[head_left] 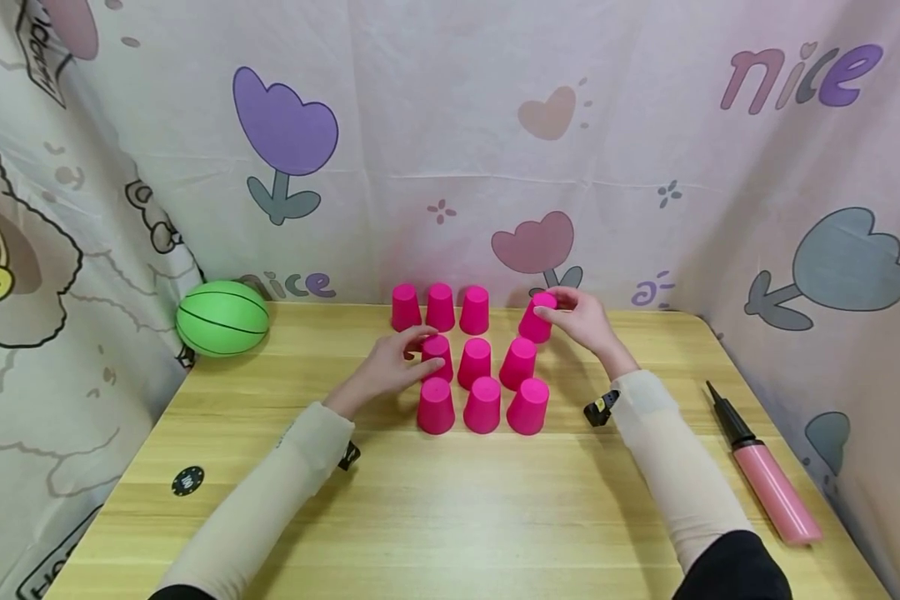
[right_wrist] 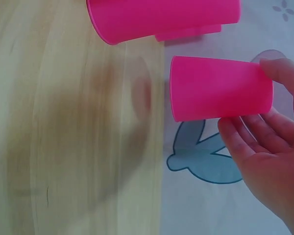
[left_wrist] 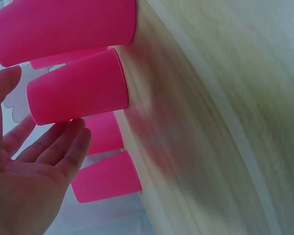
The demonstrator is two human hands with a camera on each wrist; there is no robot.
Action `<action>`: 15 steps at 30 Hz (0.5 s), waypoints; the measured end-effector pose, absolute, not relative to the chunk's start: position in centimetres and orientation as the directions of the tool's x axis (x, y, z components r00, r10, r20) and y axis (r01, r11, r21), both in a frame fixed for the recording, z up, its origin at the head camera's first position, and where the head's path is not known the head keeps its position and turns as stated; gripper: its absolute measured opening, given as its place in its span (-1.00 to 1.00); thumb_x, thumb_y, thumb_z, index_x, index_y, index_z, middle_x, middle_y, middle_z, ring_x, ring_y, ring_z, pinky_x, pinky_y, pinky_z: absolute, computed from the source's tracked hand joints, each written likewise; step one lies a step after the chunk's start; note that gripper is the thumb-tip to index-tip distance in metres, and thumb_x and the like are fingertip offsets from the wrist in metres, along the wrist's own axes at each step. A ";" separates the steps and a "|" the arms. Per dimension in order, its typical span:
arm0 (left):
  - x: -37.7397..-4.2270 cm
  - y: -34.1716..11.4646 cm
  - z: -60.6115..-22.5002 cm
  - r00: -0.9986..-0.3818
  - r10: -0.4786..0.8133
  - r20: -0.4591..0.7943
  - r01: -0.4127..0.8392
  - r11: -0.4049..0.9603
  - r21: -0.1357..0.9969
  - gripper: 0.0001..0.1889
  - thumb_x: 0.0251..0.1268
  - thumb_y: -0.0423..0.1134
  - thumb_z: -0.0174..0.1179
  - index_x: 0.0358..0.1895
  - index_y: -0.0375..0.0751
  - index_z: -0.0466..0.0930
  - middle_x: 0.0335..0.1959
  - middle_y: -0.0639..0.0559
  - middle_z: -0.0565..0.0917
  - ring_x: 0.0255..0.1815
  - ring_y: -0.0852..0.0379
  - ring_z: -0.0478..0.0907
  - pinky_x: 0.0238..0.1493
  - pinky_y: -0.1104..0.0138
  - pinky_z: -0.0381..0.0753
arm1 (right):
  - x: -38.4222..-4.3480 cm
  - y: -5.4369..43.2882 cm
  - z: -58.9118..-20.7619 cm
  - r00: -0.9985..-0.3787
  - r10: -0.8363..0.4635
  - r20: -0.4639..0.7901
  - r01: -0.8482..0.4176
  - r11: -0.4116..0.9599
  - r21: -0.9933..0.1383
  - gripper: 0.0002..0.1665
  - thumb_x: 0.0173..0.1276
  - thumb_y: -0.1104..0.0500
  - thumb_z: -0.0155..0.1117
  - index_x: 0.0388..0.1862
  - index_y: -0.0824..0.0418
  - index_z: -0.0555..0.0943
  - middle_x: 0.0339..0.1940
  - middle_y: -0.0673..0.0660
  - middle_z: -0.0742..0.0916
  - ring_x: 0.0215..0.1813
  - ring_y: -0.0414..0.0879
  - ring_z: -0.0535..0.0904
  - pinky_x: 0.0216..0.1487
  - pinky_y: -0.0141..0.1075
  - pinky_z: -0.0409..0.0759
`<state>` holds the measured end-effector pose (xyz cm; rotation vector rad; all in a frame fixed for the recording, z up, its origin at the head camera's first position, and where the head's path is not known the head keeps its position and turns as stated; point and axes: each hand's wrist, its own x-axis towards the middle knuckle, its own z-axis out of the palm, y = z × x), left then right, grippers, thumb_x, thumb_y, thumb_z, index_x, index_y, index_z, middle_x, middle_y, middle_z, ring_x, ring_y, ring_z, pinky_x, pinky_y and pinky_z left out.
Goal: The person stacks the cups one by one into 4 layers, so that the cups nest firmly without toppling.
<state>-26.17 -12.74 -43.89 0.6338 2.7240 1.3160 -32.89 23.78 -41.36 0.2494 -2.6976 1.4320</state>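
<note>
Holding pink cup (head_left: 536, 321), right hand (head_left: 581, 321), between thumb (right_wrist: 281, 69) and fingers (right_wrist: 236, 140)

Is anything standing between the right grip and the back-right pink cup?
Nothing visible: the right grip holds the back-right pink cup directly. The middle row's right cup stands in front of it, not between them.

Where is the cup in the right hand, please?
In the head view, the cup is right of centre, behind the middle row's rightmost cup and right of the back three cups.
</note>
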 end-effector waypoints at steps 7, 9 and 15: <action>-26.3 -12.6 -44.0 -0.920 0.376 0.110 0.320 0.558 0.766 -0.33 0.33 -0.07 0.46 0.46 -0.09 0.45 0.21 -0.09 0.68 0.24 -0.12 0.63 0.25 -0.01 0.72 | -34.2 22.7 -41.9 -0.984 -0.114 0.140 -0.180 0.541 -0.822 -0.41 0.40 -0.01 0.49 0.30 0.25 0.64 0.17 0.30 0.75 0.17 0.11 0.66 0.02 -0.42 0.60; -26.3 -12.6 -44.0 -0.922 0.374 0.103 0.314 0.564 0.764 -0.31 0.32 -0.06 0.46 0.47 -0.09 0.44 0.21 -0.09 0.68 0.24 -0.12 0.63 0.25 -0.01 0.73 | -34.5 22.3 -42.1 -0.982 -0.115 0.148 -0.187 0.541 -0.820 -0.43 0.40 0.00 0.49 0.28 0.25 0.65 0.15 0.29 0.76 0.16 0.10 0.67 0.04 -0.39 0.60; -26.4 -12.5 -44.2 -0.926 0.369 0.083 0.296 0.569 0.767 -0.28 0.31 -0.06 0.47 0.49 -0.07 0.42 0.22 -0.08 0.67 0.25 -0.11 0.63 0.24 0.00 0.73 | -35.2 21.5 -42.3 -0.978 -0.131 0.162 -0.208 0.558 -0.803 -0.48 0.40 0.02 0.49 0.23 0.25 0.68 0.09 0.27 0.78 0.11 0.07 0.68 0.03 -0.36 0.61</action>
